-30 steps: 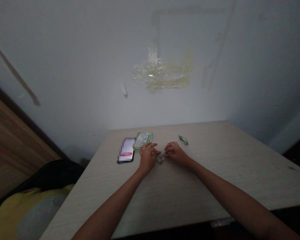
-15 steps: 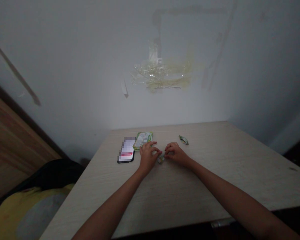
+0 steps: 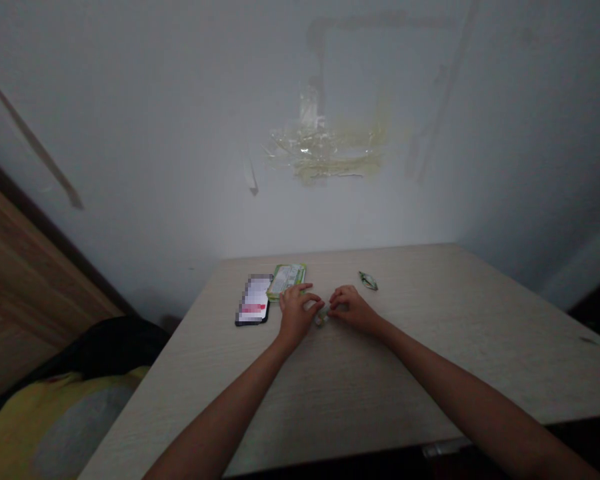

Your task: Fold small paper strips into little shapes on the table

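Below frame centre, we see the left hand [image 3: 295, 313] and right hand [image 3: 353, 310] curled beside a small item [image 3: 321, 320]; whether either is clamped on it, we cannot tell.

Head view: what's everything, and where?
Table: one, pale, centre
Wall: one, greyish, behind table
Tape: count unclear, yellowish, on wall
Phone: one, black, table's left
Packet: one, green, beside phone
Folded piece: one, green, right of packet
Small item: one, pale, table's middle
Panel: one, brown, far left
Dark item: one, black, lower left
Rounded item: one, yellow, lower left
Left hand: one, by small item
Right hand: one, by small item
Forearms: two, foreground
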`<state>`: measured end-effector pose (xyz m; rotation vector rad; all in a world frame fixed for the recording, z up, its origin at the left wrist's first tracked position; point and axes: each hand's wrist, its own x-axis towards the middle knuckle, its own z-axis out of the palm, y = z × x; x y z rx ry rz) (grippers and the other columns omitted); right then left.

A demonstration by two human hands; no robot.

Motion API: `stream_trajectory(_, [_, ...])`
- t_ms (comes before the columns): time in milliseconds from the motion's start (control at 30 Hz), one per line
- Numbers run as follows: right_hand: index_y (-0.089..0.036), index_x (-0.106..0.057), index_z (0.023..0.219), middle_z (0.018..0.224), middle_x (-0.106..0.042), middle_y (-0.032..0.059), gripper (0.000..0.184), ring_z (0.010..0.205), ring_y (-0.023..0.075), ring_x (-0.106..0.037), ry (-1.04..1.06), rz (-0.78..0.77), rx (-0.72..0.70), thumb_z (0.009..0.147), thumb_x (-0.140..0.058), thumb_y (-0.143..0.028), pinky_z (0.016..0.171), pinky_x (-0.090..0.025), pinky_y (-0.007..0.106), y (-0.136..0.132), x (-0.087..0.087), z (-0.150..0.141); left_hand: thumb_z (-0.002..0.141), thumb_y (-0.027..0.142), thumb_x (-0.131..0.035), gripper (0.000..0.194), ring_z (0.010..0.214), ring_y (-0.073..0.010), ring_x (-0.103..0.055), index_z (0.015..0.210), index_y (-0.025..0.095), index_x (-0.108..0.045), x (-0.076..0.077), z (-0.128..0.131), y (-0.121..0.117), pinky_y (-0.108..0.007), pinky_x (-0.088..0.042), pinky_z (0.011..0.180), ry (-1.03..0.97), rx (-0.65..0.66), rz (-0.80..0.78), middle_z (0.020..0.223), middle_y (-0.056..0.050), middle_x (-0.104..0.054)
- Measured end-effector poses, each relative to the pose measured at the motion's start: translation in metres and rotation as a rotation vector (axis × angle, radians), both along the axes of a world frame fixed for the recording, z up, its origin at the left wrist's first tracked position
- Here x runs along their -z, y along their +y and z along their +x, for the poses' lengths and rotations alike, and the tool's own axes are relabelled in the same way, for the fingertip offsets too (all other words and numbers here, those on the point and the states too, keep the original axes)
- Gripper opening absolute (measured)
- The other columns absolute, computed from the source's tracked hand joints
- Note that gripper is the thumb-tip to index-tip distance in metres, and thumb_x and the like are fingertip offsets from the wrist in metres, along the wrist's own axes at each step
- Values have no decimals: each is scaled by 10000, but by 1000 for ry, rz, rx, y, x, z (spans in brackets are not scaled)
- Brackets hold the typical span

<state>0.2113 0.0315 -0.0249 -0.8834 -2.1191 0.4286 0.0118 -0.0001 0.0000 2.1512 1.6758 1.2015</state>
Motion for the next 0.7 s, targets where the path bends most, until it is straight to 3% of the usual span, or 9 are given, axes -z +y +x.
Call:
stream_trajectory(133, [-222, -717, 754, 927, -665, 44, 86, 987, 218, -573, 5, 17, 4, 740, -779, -281, 921, -422, 380, -1, 0, -1, 781, 287, -715, 23, 1256, -261, -457, 769, 271, -727, -5, 1, -2, -541, -239, 1107, -8, 9, -21, 1262, -22, -612])
stream_trajectory(333, [-233, -726, 800, 927, -683, 40, 81, 1002, 218, -583, -5, -20, 31, 776, -748, -307, 955, -404, 389, 5, 1, 2, 829, 317, -660, 71, 1230, -243, -474, 849, 275, -715, -4, 3, -3, -526, -249, 1104, 3, -25, -16, 1228, -32, -616])
stream_trajectory(467, [-224, -729, 829, 934, -682, 53, 88, 1006, 222, -577, -18, -28, 86, 809, -707, -306, 941, -407, 388, 11, 1, 8, 840, 396, -642, 164, 1245, -263, -449, 950, 303, -721, -1, 2, -4, -543, -234, 1101, 74, -47, 31, 1247, -49, -588])
stream_trajectory(700, [-202, -738, 779, 918, -670, 70, 81, 974, 234, -565, -88, -35, 226, 784, -712, -279, 947, -375, 412, 14, 5, 13, 786, 367, -704, 254, 1259, -291, -421, 1037, 332, -702, 1, -2, -5, -594, -204, 1102, 165, -60, 15, 1267, -59, -554])
